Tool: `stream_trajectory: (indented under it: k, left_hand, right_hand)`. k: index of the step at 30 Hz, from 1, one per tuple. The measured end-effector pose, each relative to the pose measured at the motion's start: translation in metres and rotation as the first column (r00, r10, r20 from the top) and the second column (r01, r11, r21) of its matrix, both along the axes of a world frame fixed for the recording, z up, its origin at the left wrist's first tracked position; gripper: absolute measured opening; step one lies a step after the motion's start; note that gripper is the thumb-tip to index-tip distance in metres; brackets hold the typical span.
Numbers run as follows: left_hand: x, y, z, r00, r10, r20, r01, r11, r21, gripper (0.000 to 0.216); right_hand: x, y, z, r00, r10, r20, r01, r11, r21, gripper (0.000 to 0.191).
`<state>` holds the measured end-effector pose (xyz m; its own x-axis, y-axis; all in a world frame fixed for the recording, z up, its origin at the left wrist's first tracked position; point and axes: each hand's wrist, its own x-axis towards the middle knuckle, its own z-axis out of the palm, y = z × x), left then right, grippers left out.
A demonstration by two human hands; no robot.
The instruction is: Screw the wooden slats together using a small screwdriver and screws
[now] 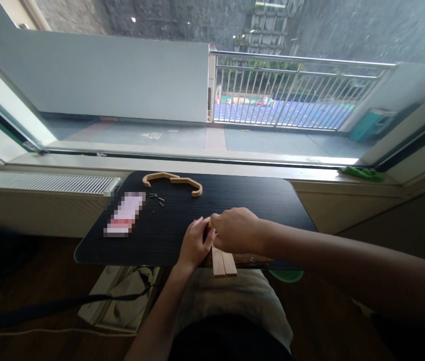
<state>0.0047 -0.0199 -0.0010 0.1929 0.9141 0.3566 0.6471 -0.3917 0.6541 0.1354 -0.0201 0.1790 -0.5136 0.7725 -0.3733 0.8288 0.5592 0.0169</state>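
Observation:
Two pale wooden slats (219, 263) lie side by side at the near edge of the black table (167, 235), their ends sticking out over it toward me. Closed against their left side, my left hand (194, 244) steadies them with thumb and fingers. My right hand (236, 229) is curled into a fist over the far part of the slats, and what its fingers hold is hidden. Beneath the slats is a brown, shiny flat piece (252, 259), mostly covered by my right hand and forearm.
Two curved wooden pieces (188, 183) lie at the table's back. Several small screws or nails (156, 196) are scattered near a blurred pink-and-white item (125, 214). A radiator (43, 181) stands left. A window sill (235, 168) borders the back, with a green cloth (363, 173).

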Motion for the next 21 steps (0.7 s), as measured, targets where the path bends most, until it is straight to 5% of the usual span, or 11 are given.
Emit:
stream_trajectory:
  k: [6, 10, 15, 21]
  left_hand:
    - [0.000, 0.000, 0.001, 1.000, 0.015, -0.011, -0.015, 1.000, 0.016, 0.035]
    - [0.000, 0.000, 0.000, 1.000, 0.006, -0.012, -0.006, 1.000, 0.022, 0.035]
    - [-0.001, 0.001, -0.004, 1.000, 0.006, -0.005, -0.006, 1.000, 0.023, 0.040]
    - [-0.001, 0.001, -0.004, 1.000, 0.014, -0.003, -0.014, 1.000, 0.021, 0.040]
  right_hand:
    - [0.018, 0.011, 0.007, 0.980, 0.198, -0.005, -0.198, 0.977, -0.078, 0.028]
    - [0.024, 0.012, 0.008, 0.959, 0.283, -0.024, -0.283, 0.959, -0.017, 0.022]
    - [0.028, 0.007, 0.006, 0.883, 0.469, -0.006, -0.469, 0.883, -0.017, 0.021]
    - [0.031, 0.010, 0.003, 0.854, 0.519, -0.029, -0.520, 0.854, -0.008, 0.026]
